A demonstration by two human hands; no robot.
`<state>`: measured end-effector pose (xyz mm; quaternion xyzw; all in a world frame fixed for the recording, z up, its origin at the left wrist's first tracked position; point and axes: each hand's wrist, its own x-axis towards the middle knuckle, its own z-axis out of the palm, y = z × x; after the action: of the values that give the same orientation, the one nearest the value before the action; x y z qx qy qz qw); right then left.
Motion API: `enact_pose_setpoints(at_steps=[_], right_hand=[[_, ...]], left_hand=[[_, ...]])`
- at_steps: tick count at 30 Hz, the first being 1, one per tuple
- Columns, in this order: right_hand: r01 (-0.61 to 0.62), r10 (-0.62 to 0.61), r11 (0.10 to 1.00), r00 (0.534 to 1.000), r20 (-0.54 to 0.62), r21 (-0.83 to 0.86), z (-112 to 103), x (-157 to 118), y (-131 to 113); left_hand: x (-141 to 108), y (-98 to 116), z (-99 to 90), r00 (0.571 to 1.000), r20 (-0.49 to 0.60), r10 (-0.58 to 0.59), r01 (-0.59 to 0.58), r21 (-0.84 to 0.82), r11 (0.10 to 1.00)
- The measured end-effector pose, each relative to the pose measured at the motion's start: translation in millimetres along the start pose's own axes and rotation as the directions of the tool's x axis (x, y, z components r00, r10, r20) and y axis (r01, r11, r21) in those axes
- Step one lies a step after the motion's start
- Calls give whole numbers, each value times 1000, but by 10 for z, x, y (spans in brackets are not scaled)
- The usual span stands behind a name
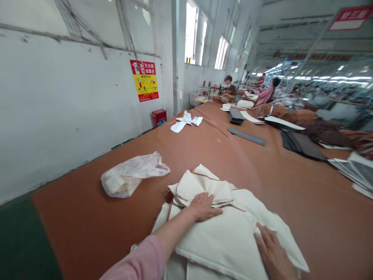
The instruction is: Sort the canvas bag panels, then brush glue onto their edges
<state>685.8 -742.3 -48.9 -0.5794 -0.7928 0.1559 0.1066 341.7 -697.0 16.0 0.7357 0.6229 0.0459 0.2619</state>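
Note:
A pile of cream padded fabric pieces (221, 237) with brown edging lies in front of me on the brown-covered table (116, 229). Smaller cream pieces (198, 182) are stacked on top of it at the far side. My left hand (204, 208) presses down on these smaller pieces, its fingers stretched out. Lower right, my right hand (274, 251) rests on the large cream piece with fingers extended. Neither hand is wrapped around anything. The undersides of the pile are hidden.
A clear plastic bag (131, 175) with pale contents lies left of the pile. Farther off are a crumpled white wrapper (186, 120), a grey strip (246, 135) and dark stacked pieces (303, 144). A red box (159, 116) stands by the wall. People work at the back.

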Motion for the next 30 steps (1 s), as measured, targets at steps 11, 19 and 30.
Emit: enact_pose_setpoints(at_steps=[11,19,30], right_hand=[[-180,186,982,968,-167,50,122,-423,-214],[-273,307,915,948,-77,296,-112,-393,-190],[-303,393,797,917,-67,522,-429,-206,-846]], left_hand=[[229,318,-193,998,49,-34,28,109,994],[276,299,-629,990,-98,-99,106,70,992],[-314,529,-2235,937,-214,277,-302,-95,949]])
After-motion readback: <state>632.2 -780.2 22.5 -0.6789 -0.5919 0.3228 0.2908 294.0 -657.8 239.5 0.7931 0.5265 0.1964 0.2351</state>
